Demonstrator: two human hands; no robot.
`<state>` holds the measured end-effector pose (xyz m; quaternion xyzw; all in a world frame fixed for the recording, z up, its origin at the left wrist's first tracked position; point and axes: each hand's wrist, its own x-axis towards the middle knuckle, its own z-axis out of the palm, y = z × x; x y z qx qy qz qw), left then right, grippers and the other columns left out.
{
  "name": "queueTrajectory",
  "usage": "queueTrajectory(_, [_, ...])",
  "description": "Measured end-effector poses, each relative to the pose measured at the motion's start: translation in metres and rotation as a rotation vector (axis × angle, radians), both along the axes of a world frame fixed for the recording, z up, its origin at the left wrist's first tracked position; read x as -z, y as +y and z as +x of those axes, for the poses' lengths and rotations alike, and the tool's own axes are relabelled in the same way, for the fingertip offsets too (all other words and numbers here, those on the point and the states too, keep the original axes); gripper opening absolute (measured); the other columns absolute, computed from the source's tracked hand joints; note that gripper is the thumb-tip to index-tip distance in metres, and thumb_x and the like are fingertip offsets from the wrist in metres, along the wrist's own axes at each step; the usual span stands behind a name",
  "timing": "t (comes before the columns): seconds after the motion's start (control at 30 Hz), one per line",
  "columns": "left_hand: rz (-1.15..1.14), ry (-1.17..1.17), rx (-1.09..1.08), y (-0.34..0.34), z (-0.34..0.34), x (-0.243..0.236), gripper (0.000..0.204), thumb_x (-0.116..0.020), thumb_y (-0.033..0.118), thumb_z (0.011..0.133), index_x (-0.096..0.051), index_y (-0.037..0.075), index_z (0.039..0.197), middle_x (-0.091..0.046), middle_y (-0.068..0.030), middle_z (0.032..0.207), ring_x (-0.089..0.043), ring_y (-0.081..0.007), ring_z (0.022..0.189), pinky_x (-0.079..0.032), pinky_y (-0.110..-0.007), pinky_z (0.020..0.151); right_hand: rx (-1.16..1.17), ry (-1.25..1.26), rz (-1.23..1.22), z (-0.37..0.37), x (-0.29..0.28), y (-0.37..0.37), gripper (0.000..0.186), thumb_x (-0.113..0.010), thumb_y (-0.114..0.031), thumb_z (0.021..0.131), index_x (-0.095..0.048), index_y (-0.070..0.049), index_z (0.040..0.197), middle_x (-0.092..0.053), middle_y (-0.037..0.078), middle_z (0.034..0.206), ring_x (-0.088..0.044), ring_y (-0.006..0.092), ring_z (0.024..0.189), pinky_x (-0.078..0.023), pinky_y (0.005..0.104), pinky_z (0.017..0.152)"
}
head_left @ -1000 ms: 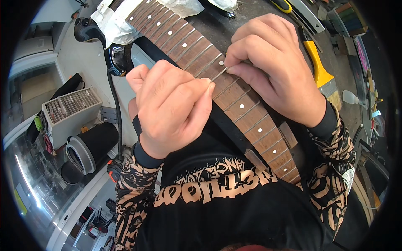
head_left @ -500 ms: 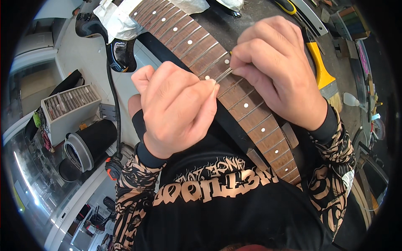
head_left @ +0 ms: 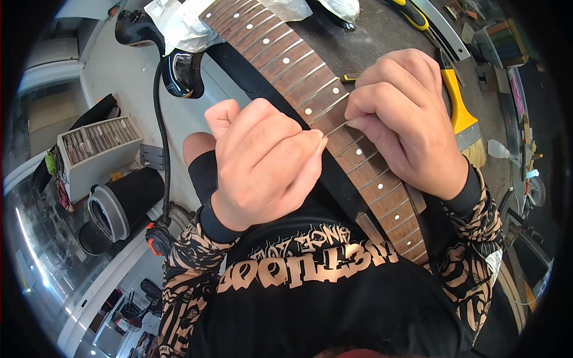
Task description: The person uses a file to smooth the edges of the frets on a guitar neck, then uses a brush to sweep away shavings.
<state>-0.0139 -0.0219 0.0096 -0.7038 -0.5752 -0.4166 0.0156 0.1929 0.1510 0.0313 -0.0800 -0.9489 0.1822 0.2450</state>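
- Workbench (head_left: 382,30) bears a guitar neck (head_left: 310,95)
- Left hand (head_left: 262,161) and right hand (head_left: 406,119) pinch a thin fret wire (head_left: 335,129) across the fretboard
- Grey box (head_left: 98,152) holds rows of small parts

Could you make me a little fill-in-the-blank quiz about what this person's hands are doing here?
1. Both hands pinch a thin ____ fret wire.
2. The wire lies across the guitar ____.
3. The brush beyond the right hand has a ____ handle.
4. The left hand is closed in a ____.

Missing words: metal; fretboard; yellow; fist
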Motion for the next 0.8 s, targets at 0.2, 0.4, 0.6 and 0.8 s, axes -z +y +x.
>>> queueTrajectory(0.2, [0.052,0.027,-0.033,0.007,-0.005,0.005,0.030,-0.093,-0.007,0.083,-0.082,0.008,0.106,-0.073,-0.0013,0.087,-0.064,-0.0215,0.075,-0.036,-0.042,0.084,0.011,0.040,0.039,-0.012,0.001,0.006,0.023,-0.088,-0.006,0.091,-0.074,-0.010,0.108,-0.073,0.005,0.114,-0.067,0.0346,0.119,-0.046,0.0463,0.113])
queueTrajectory(0.4, [-0.008,0.002,0.001,-0.001,0.001,0.003,0.030,-0.093,-0.007,0.082,-0.081,0.009,0.105,-0.072,-0.0006,0.087,-0.064,-0.0213,0.075,-0.036,-0.042,0.085,-0.016,-0.032,-0.017,-0.002,-0.001,0.001,0.023,-0.088,-0.007,0.091,-0.074,-0.010,0.109,-0.073,0.005,0.114,-0.067,0.0349,0.120,-0.046,0.0464,0.113])
queueTrajectory(0.6, [0.056,0.037,-0.045,0.003,-0.007,0.006,0.031,-0.095,-0.005,0.081,-0.082,0.009,0.105,-0.071,-0.0004,0.086,-0.064,-0.0213,0.074,-0.036,-0.042,0.085,-0.007,0.032,0.046,-0.014,0.000,0.004,0.024,-0.089,-0.008,0.090,-0.074,-0.011,0.108,-0.073,0.005,0.113,-0.067,0.0351,0.119,-0.047,0.0483,0.112])
queueTrajectory(0.8, [0.020,-0.002,-0.018,-0.004,-0.005,0.006,0.030,-0.095,-0.005,0.081,-0.082,0.007,0.105,-0.070,-0.0009,0.085,-0.065,-0.0214,0.074,-0.037,-0.043,0.086,-0.018,-0.051,0.023,-0.009,-0.006,0.001,0.025,-0.089,-0.009,0.089,-0.075,-0.012,0.109,-0.074,0.006,0.115,-0.068,0.0355,0.120,-0.046,0.0517,0.114])
